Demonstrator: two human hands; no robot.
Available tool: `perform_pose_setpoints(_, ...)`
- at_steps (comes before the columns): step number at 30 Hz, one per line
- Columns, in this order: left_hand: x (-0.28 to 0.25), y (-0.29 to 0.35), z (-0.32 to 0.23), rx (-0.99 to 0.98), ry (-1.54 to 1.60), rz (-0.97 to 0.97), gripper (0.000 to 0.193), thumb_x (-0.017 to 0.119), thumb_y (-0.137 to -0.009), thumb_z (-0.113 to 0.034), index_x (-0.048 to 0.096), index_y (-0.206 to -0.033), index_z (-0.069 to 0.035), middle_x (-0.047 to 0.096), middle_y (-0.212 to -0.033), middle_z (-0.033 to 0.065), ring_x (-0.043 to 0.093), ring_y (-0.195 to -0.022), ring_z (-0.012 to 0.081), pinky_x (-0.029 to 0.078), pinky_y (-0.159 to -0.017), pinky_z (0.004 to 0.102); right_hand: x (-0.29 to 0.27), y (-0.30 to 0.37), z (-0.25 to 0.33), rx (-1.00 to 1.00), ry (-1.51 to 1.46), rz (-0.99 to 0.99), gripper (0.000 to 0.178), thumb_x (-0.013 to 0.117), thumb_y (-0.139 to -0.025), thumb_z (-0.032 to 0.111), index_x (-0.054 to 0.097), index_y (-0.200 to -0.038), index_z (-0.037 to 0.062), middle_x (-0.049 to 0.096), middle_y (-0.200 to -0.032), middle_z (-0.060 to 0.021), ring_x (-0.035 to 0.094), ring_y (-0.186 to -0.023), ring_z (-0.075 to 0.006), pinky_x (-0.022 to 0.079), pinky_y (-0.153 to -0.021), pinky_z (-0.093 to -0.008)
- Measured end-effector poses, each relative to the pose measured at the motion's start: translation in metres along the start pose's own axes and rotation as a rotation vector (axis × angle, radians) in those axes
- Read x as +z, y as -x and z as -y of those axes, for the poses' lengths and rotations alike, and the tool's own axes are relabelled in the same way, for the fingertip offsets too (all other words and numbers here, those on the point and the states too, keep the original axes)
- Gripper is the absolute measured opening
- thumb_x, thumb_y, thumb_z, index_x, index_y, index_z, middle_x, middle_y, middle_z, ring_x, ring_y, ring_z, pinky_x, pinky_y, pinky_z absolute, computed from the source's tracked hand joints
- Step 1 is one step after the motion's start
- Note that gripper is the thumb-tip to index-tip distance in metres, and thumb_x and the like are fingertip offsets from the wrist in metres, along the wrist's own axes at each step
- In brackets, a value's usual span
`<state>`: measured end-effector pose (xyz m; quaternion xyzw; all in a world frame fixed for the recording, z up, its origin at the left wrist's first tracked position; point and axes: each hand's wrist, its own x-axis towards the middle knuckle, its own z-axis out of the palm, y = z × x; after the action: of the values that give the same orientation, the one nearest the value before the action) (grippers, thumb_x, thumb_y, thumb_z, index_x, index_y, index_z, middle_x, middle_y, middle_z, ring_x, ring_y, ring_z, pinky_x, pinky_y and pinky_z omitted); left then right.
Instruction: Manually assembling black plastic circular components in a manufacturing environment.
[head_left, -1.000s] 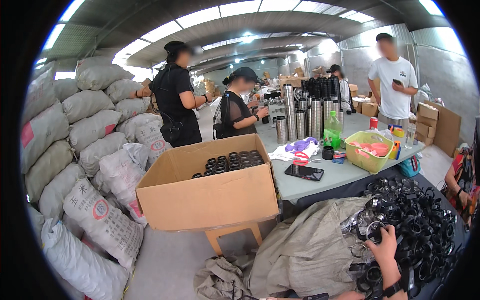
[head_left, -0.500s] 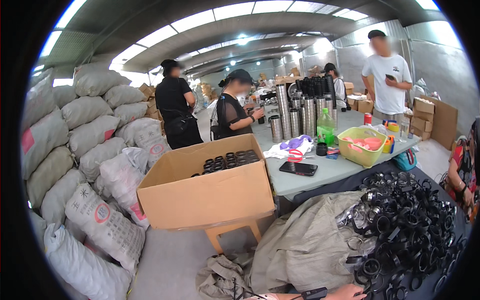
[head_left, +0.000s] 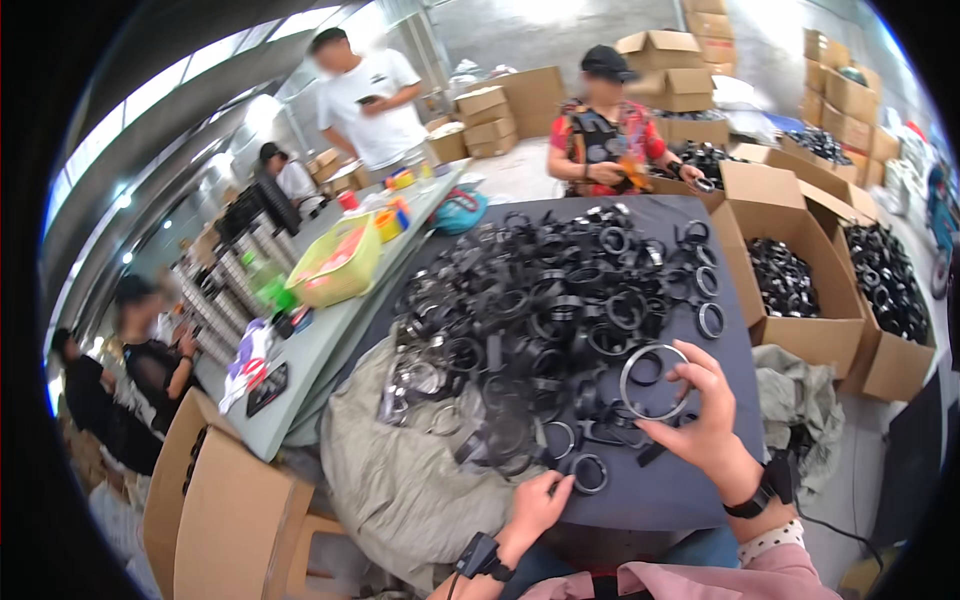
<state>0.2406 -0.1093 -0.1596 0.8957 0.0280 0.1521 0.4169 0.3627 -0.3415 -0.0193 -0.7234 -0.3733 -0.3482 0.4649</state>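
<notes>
My right hand (head_left: 703,405) is raised over the dark table (head_left: 640,505), its thumb and fingers closed on the edge of a thin silver metal ring (head_left: 624,392). The ring faces me, and the tabletop shows through it. Lower down, at the table's near edge, my left hand (head_left: 538,508) has its fingertips drawn together at the left side of a small black ring with a bright rim (head_left: 605,474). Beyond both hands spreads a large heap of black and silver rings (head_left: 560,300). A few similar rings (head_left: 710,320) lie apart along the right side.
A crumpled grey-green cloth sack (head_left: 380,480) lies left of the heap. Farther left, a pale table (head_left: 315,365) holds a yellow-green basket (head_left: 335,285). Open cartons (head_left: 815,345) of parts stand at the right. Across the table sits a co-worker (head_left: 610,140); others are farther left.
My view has swung right and down toward the heap. Both hands now show, with a silver ring in the right; earlier only one hand showed, at the heap's lower edge.
</notes>
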Motion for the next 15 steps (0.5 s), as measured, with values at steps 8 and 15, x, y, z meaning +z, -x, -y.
perform_pose_setpoints(8,0.016,-0.002,-0.003,-0.053,0.034,-0.008,0.026,0.064,-0.088,-0.025,0.066,-0.078,-0.001,0.062,-0.067,0.0184,0.064,-0.062,0.0341,0.046,-0.055,0.0381,-0.019,-0.008,-0.009,-0.151,0.214,-0.087,0.091,0.087,-0.06,0.009,0.039,-0.137,-0.0013,0.054,-0.126,-0.0229,0.061,-0.099,-0.0333,0.054,-0.077,-0.0382)
perform_pose_setpoints(15,0.011,-0.002,-0.001,-0.02,0.057,-0.033,0.026,0.064,-0.088,-0.026,0.066,-0.077,-0.002,0.061,-0.064,0.0158,0.062,-0.058,0.0318,0.044,-0.052,0.0374,-0.013,-0.012,-0.01,-0.288,0.183,-0.159,0.087,0.084,-0.062,0.004,0.04,-0.137,-0.0003,0.049,-0.126,-0.0213,0.057,-0.101,-0.0325,0.052,-0.077,-0.0363)
